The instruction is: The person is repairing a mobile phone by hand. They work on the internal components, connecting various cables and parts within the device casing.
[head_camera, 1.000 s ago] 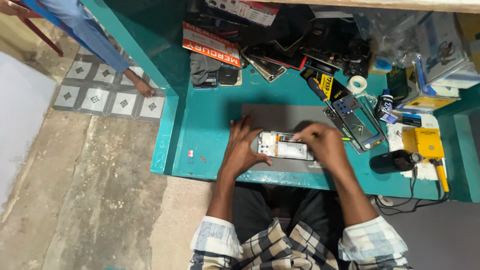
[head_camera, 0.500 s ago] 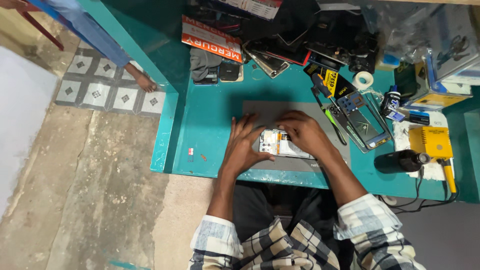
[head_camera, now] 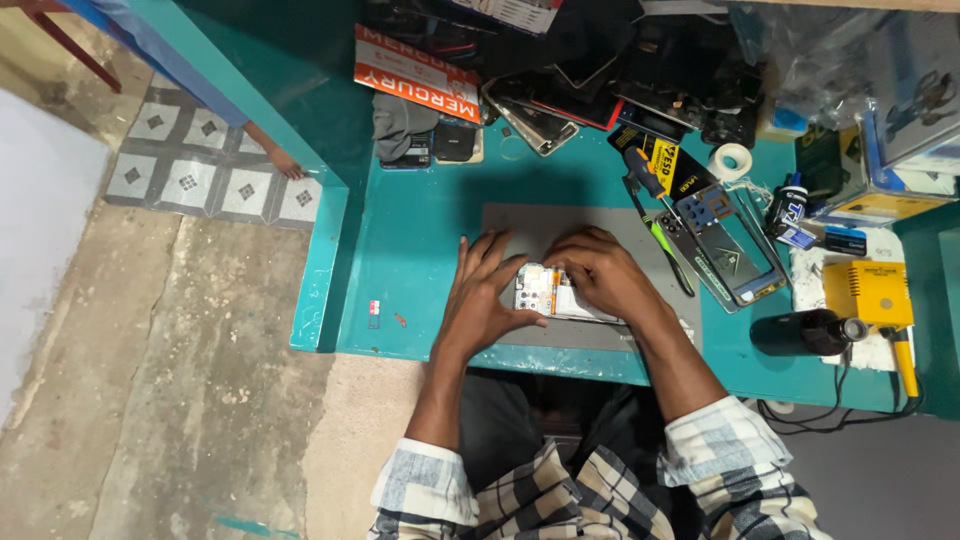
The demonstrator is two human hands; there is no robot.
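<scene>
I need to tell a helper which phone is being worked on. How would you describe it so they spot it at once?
On the teal workbench lies a grey mat. At its front edge, the left hand and right hand press an opened phone. Unlike the bare phone frame to its right, its circuit board shows.

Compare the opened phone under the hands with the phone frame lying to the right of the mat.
The opened phone lies on the grey mat, held by left hand and right hand; the phone frame lies untouched, partly off it. The phone shows packed innards; the frame looks mostly hollow. Both lie flat.
</scene>
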